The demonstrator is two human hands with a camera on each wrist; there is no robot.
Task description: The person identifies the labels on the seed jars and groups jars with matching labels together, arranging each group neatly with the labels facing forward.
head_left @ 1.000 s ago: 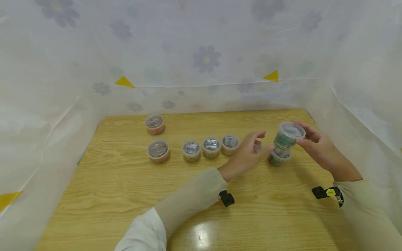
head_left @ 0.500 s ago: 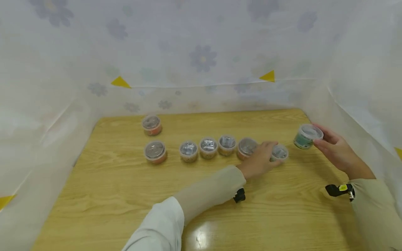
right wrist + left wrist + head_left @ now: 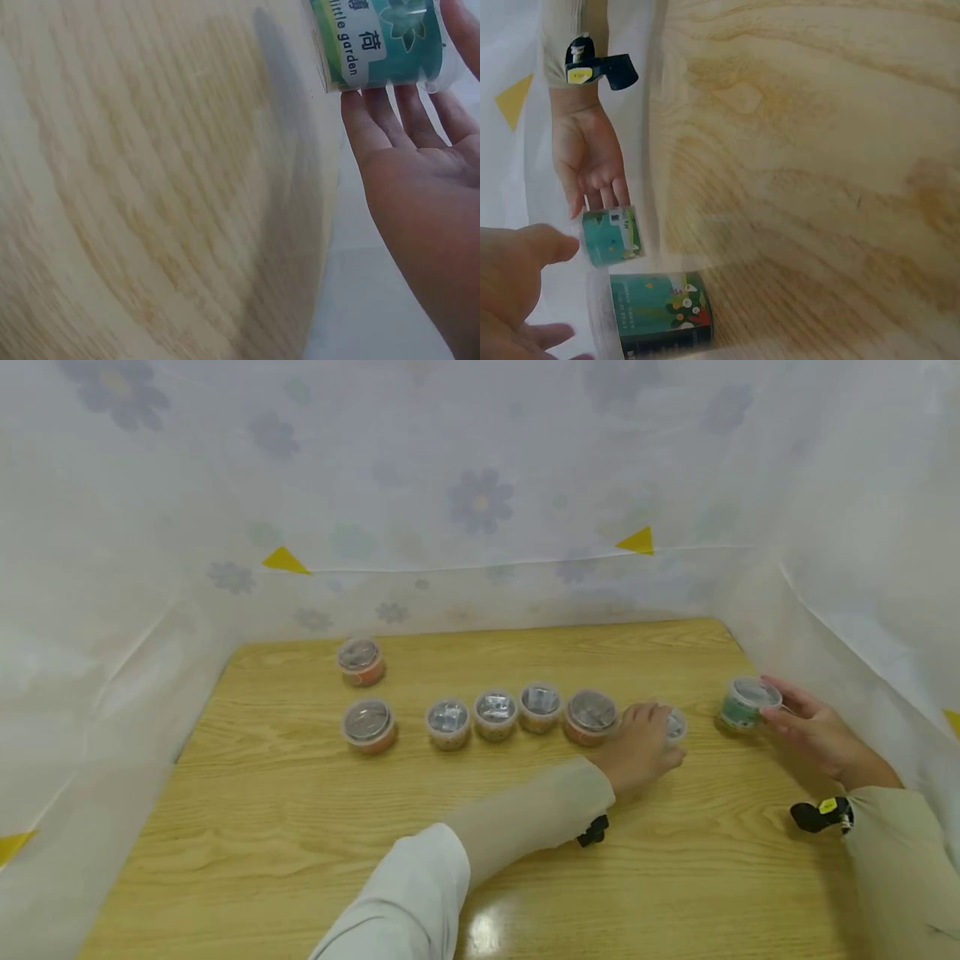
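Note:
At the right side of the table, my right hand [image 3: 821, 743] holds a small clear-lidded plastic tub [image 3: 750, 703] by its side, between thumb and fingers. Its green label reads "little garden" in the right wrist view, where the same tub [image 3: 382, 45] is partly cut off. Whether its base touches the table I cannot tell. My left hand [image 3: 637, 747] is over another green-labelled tub [image 3: 677, 725] and partly hides it. In the left wrist view the thumb and fingers [image 3: 547, 244] are spread above the lid of that tub [image 3: 664, 311], apparently not gripping it.
To the left of my left hand stand an orange-labelled tub [image 3: 591, 717] and three paler tubs, among them one [image 3: 448, 723] at the row's left end. Farther left are two more orange tubs [image 3: 369, 727], one behind the other. Flowered white curtains [image 3: 480, 502] enclose the wooden table [image 3: 300, 843].
My right hand has lifted its tub off the top of the other green one, carried it right and lowered it. My left hand has moved right, to the tub left behind.

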